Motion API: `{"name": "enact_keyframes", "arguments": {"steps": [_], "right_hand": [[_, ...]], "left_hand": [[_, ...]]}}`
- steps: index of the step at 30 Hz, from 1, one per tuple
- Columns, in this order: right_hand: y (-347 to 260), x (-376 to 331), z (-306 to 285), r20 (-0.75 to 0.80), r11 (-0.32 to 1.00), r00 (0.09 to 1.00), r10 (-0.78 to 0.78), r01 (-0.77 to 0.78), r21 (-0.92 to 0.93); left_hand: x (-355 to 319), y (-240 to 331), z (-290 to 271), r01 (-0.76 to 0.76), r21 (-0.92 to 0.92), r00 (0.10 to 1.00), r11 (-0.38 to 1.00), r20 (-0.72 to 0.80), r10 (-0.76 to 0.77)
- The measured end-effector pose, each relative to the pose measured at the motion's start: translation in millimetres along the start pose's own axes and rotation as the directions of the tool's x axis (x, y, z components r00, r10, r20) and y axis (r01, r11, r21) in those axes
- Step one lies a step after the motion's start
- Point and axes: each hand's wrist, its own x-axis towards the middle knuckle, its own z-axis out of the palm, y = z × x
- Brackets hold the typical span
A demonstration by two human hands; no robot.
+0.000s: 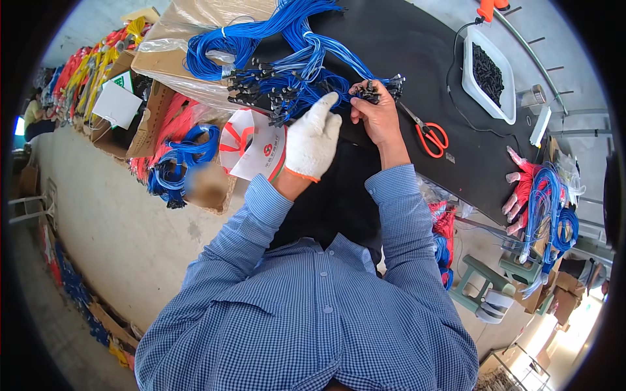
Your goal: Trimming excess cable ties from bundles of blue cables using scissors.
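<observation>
My right hand [379, 117], bare, is closed around a small bunch of wire ends with black connectors [366, 92] at the near edge of the black table. My left hand [312, 144] wears a white glove with an orange cuff. It is beside the blue wires [329, 83], with a finger stretched out and the thumb apart; its other fingers are partly hidden, and I see nothing in it. A large bundle of blue cables [244, 36] with black tips spreads over the table's left part. Orange-handled scissors [430, 135] lie right of my right hand.
A white tray [467, 68] of small black pieces stands at the right, below an orange corded tool [488, 9]. Left of my glove is a white-and-red card [264, 153]. Cable-filled cartons [145, 127] stand farther left. Cables [548, 195] hang at the right, near a green stool [479, 283].
</observation>
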Motion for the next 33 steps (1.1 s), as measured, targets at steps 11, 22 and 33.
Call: {"name": "enact_keyframes", "arguments": {"steps": [11, 22, 33], "right_hand": [[-4, -20, -4, 0.119, 0.942, 0.984, -0.130, 0.160, -0.296], [4, -29, -8, 0.114, 0.810, 0.964, -0.240, 0.264, -0.524], [-6, -28, 1, 0.135, 0.803, 0.969, -0.208, 0.248, -0.543]], "left_hand": [[28, 1, 42, 0.421, -0.426, 0.907, 0.801, 0.222, -0.359], [37, -1, 38, 0.539, -0.465, 0.842, 0.702, 0.285, -0.458], [39, 5, 30, 0.566, -0.508, 0.824, 0.649, 0.384, -0.417]]}}
